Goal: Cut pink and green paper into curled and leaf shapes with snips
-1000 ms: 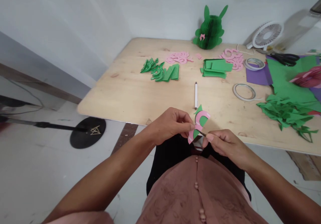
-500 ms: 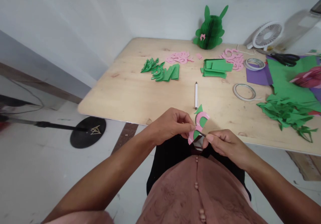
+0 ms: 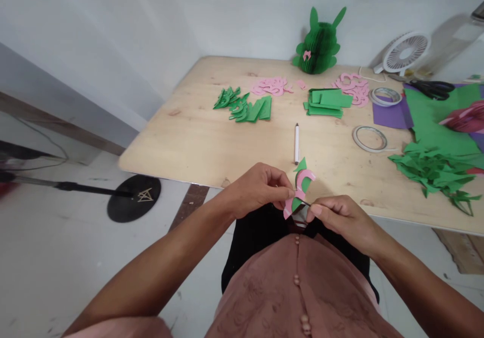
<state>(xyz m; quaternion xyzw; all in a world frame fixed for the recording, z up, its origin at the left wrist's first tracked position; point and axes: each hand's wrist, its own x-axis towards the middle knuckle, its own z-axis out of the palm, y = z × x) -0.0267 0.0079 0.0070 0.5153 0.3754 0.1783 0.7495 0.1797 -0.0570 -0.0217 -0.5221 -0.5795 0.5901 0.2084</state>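
Close to the table's front edge, my left hand pinches a pink paper cutout with curved edges. Green paper lies against it and shows past its curves, with a pointed green tip at the top. My right hand is closed on a thin dark tool, whose far end reaches the paper's middle. Its exact kind is too small to tell. Just beyond the paper, a white pen lies on the table.
On the wooden table are green paper pieces, pink cutouts, folded green strips, tape rolls, green scraps and black scissors. A green honeycomb paper figure and a white fan stand behind.
The view has shifted very slightly. Both hands, the paper and the thin tool hold nearly the same position.
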